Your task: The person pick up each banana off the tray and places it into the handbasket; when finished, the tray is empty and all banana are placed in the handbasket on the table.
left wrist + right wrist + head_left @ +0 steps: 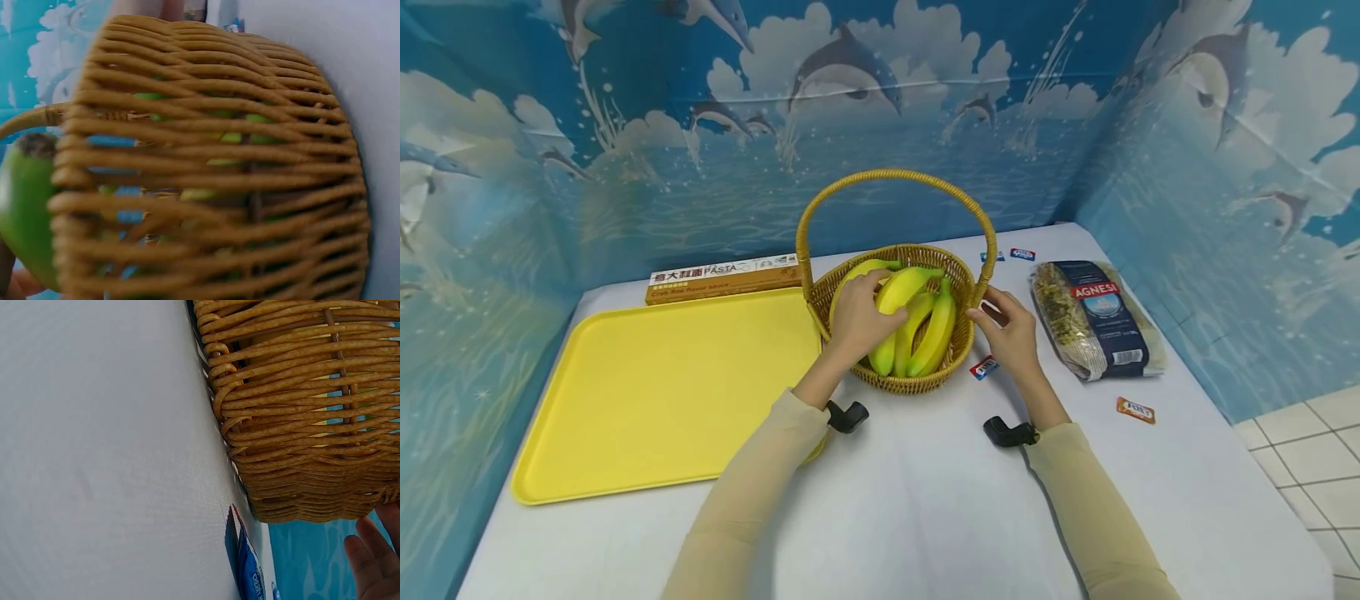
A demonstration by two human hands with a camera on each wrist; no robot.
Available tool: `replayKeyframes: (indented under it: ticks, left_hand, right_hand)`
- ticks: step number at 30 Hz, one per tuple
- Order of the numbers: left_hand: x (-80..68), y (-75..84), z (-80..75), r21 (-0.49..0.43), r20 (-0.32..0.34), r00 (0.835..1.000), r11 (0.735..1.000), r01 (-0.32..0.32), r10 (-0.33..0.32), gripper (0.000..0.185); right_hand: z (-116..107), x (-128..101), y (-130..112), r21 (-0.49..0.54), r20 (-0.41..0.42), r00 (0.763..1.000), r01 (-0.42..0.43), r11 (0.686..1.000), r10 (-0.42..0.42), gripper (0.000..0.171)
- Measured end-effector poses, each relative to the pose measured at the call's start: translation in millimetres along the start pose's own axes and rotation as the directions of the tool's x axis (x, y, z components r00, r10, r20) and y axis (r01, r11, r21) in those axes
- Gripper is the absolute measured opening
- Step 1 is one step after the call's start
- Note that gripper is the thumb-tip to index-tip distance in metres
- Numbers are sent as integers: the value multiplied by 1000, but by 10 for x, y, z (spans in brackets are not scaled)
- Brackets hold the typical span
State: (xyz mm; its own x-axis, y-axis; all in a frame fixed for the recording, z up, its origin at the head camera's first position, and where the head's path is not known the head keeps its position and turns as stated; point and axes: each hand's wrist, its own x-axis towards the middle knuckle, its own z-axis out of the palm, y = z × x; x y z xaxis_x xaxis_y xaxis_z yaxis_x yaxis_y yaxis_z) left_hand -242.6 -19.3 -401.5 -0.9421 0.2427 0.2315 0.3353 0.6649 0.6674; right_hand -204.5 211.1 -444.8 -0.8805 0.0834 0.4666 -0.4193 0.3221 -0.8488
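A wicker basket (917,385) with a tall arched handle stands on the table, holding several yellow-green bananas (936,337). My left hand (859,315) reaches over its left rim and grips a banana (904,289), thumb on the near side and fingers across the top. In the left wrist view the green end of a banana (28,206) shows above the rim, fingers beneath it. At the right rim, by the handle's foot, my right hand (1011,333) pinches the basket's edge. Only some of those fingers (369,559) appear in the right wrist view.
Left of the basket lies a yellow tray (677,392), with a pasta box (722,279) behind it. A bag of Agnesi pasta (1097,321) lies to the right. Small candy packets (1135,410) are scattered around, one (984,367) close beside the basket. A patterned curtain (850,150) encloses the table.
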Motion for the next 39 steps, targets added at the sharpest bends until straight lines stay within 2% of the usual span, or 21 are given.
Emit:
replayKeyframes:
  ticks: [5,10,15,21,26,29,32,36,39]
  left_hand:
    - [79,3,139,39,35,999,999,-10,8,56]
    - [100,-13,233,130,31,999,991,-44,40,53]
    - [86,-29,283,201,18,997,977,-71,69,53]
    - [70,-29,316,311,33,993,943,-115,110,54]
    - [43,-17,314,342,34,990,929,-142,139,56]
    - [-1,1,273,327,16,987,932,-157,161,55]
    - [-107,32,163,277,-4,983,944,-178,186,52]
    - [-380,37,-100,205,-12,983,963,-177,184,48]
    - [-631,-67,-351,188,-33,989,973,-133,142,46]
  right_hand:
    - [9,2,-8,-9,0,1000,-2,1000,2,42]
    - [16,2,-18,7,1,1000,-5,1000,5,42]
    - [16,-2,-30,2,0,1000,5,1000,-5,42]
    - [13,-5,-47,-15,3,1000,-2,1000,2,42]
    - [8,12,46,-52,8,999,-35,998,36,44]
    - [-19,34,166,-82,28,997,-66,994,69,46]
    - [-86,49,219,-122,79,992,-89,989,99,49]
    - [-229,64,165,-242,167,981,-57,969,100,54]
    - [-366,76,95,-369,208,975,9,929,73,57]
